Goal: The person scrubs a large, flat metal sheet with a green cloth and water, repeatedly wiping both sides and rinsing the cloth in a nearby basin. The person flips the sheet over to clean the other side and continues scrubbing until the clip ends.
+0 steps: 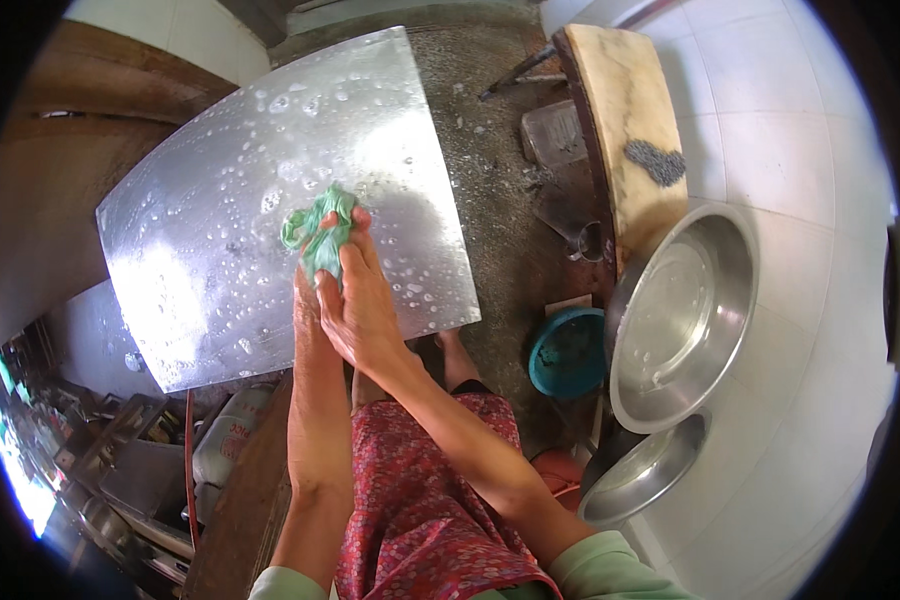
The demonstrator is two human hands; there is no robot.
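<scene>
A wet green cloth (320, 235) is bunched up between my two hands, above the soapy metal sheet (210, 190). My right hand (362, 305) is closed round the near part of the cloth. Partly hidden by the right hand and the cloth, my left hand (308, 290) is pressed against the bundle, also closed on it. Some fingertips show at the cloth's right side. Foam and bubbles are scattered over the large shiny sheet, whose near edge lies just in front of my legs.
On the right, a pale-topped bench (620, 110) carries a grey scouring pad (655, 162). Beside it stand a large steel basin (740, 300) and a smaller one (685, 460). A teal basin (595, 380) and a clear plastic container (555, 135) sit lower. A gas cylinder (228, 440) stands lower left.
</scene>
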